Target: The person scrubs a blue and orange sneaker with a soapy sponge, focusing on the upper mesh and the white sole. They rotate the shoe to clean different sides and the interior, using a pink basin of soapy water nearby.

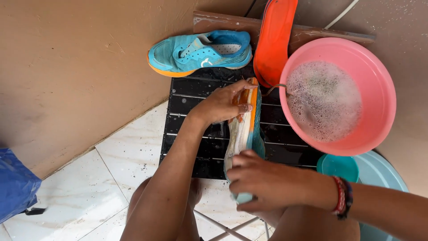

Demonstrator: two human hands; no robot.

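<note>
A teal and orange shoe (244, 134) lies on its side with the pale sole turned up, resting on a patch of black tiles (191, 107) in the middle of the scene. Its toe points away, toward the far wall, and its heel comes near the person's knees. The left hand (221, 105) grips the far end of the shoe, fingers curled over the orange edge and thumb pressed against the sole. The right hand (261, 180) is closed around the near end, fingers wrapped over the heel part; what else it may be holding inside the fist cannot be told. On the right wrist sit red and dark bracelets (343, 197).

Just to the right of the shoe stands a pink basin (379, 80) holding foamy, greyish water. A small teal bowl (338, 167) sits near its near edge, touching a larger pale blue tub (383, 172) that runs out of view at the right.

Beyond the held shoe, a second shoe (200, 52) of the same teal colour with an orange sole lies on its side against the far wall. Right of it an orange insole (274, 40) leans upright against a brown ledge (330, 33).

To the left the floor turns to white tiles (120, 151) speckled with dirt, meeting a tan wall (80, 67). A blue bag (15, 183) sits at the far left edge.
</note>
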